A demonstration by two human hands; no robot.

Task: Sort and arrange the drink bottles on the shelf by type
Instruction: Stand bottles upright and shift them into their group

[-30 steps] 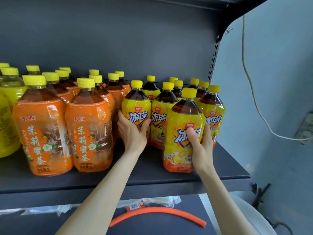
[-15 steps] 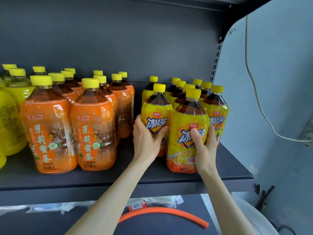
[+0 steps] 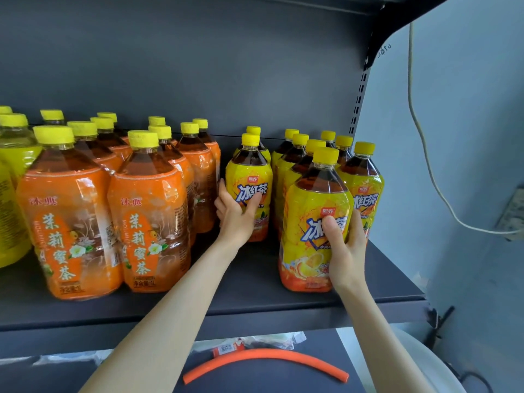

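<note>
Left hand (image 3: 236,214) grips a tea bottle (image 3: 251,177) just right of the orange bottles (image 3: 147,211). Right hand (image 3: 347,251) grips the front tea (image 3: 312,199), farther right, probably to close up the yellow group.

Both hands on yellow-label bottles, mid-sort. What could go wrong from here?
1. The front yellow-label bottle, gripped by the right hand, stands close to the front edge of the shelf; a slip might tip it off.
2. The left hand holds the rear yellow-label bottle right beside the orange-label bottles; a sideways shove could knock one over.
</note>
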